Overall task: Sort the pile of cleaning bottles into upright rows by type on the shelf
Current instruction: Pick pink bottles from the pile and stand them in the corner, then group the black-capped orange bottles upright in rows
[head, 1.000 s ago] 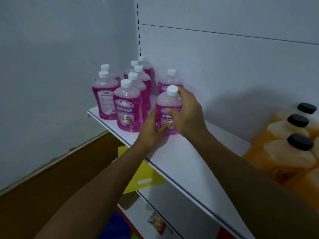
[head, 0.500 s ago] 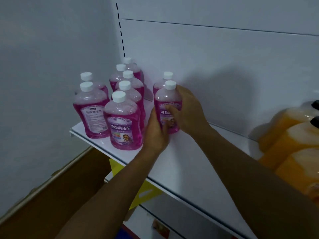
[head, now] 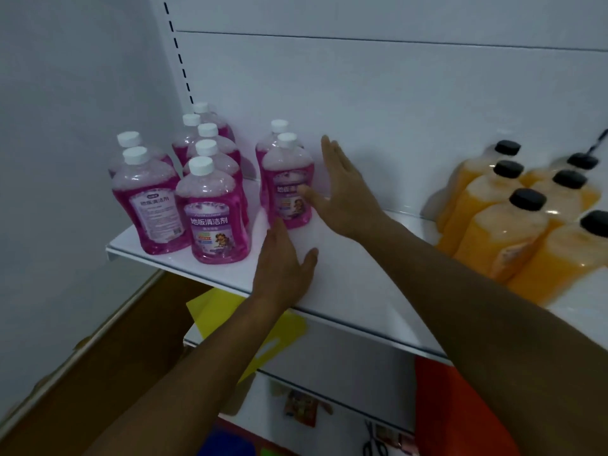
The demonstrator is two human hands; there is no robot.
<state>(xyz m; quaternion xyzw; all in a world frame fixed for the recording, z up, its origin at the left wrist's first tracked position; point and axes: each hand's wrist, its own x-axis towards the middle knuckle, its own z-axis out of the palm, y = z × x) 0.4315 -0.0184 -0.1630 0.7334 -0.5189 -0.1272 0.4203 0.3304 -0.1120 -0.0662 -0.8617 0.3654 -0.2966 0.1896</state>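
A yellow sheet point(head: 217, 311) and an orange bag point(head: 460, 406) sit below; scissors point(head: 375, 442) lie lower

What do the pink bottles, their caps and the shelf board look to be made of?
Pink bottles: clear glossy plastic, likely; the liquid shows through, with printed labels. Caps: opaque white plastic, ribbed. Shelf board: smooth white, probably painted metal given its thin folded front edge, though laminate is possible.
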